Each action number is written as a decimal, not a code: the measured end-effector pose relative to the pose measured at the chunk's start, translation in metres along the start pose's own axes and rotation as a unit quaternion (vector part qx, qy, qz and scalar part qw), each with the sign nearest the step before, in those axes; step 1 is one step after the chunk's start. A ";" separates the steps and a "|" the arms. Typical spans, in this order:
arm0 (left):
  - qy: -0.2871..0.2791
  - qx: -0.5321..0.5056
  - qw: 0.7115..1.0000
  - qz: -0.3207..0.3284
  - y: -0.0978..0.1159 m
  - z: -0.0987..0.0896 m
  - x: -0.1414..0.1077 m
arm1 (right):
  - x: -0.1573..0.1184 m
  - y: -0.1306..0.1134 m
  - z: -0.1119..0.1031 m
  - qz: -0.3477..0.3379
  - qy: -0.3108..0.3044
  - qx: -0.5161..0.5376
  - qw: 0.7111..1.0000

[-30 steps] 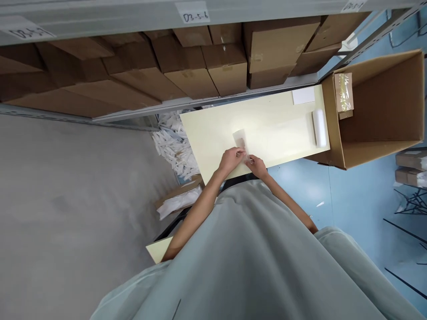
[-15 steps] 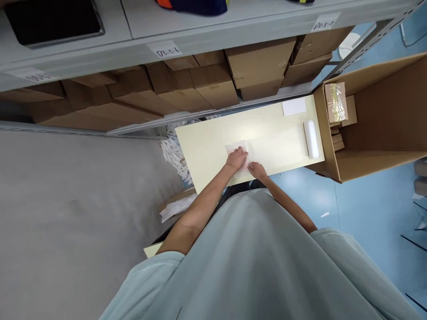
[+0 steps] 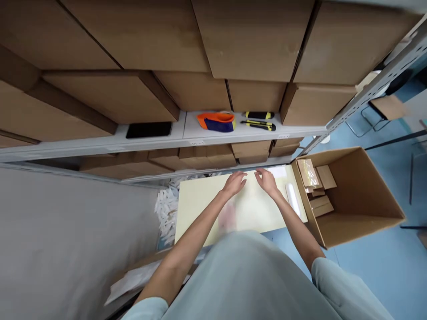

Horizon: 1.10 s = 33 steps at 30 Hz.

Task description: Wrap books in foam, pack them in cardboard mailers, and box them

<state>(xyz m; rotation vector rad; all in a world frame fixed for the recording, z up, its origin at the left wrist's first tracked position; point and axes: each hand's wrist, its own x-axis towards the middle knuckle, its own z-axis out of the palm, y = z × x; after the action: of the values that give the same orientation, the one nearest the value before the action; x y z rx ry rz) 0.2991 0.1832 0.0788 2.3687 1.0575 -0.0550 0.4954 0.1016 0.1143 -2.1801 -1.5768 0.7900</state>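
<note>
My left hand (image 3: 235,183) is above the middle of the pale board (image 3: 200,195), its fingers apart and nothing visible in them. To its right, my right hand (image 3: 266,180) is raised over the board with curled fingers; whether it holds anything is too small to tell. A blurred, pinkish translucent sheet (image 3: 227,216) lies on the board near my body, touched by neither hand. At the board's right end are a white roll (image 3: 292,198) and a white card (image 3: 278,171).
A grey shelf (image 3: 185,141) crosses ahead, bearing brown boxes (image 3: 196,91), a black phone (image 3: 149,129), an orange and blue tool (image 3: 216,122) and yellow-black cutters (image 3: 259,125). A large open carton (image 3: 363,195) holding small boxes adjoins the board's right end. White scraps (image 3: 167,213) lie left.
The view has tilted up, showing more of the shelf. Both hands have lifted off the sheet and moved forward and apart.
</note>
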 end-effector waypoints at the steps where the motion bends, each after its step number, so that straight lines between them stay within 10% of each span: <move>1: 0.048 -0.011 0.999 0.019 0.010 -0.021 0.017 | 0.019 -0.008 -0.024 -0.033 0.043 -0.011 0.998; 8: 0.285 -0.057 0.953 0.090 0.069 -0.144 0.080 | 0.112 -0.060 -0.139 -0.175 0.186 -0.109 0.961; 15: 0.283 -0.075 0.955 0.051 0.062 -0.152 0.066 | 0.140 -0.065 -0.151 -0.136 0.130 -0.195 0.963; 24: 0.236 -0.106 0.964 -0.060 -0.021 -0.049 -0.008 | 0.112 -0.007 -0.104 -0.212 0.215 -0.095 0.949; 29: 0.185 -0.147 0.935 -0.266 -0.077 0.060 -0.114 | 0.027 0.052 -0.008 -0.194 0.199 0.029 0.960; 33: 0.089 -0.143 0.914 -0.369 -0.082 0.124 -0.176 | -0.054 0.078 0.084 -0.106 0.121 0.078 0.984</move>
<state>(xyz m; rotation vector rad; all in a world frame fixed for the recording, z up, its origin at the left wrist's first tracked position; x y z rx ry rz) 0.1419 0.0483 -0.0210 1.6268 1.8572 0.0406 0.4908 0.0205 0.0172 -1.8807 -1.5357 0.5407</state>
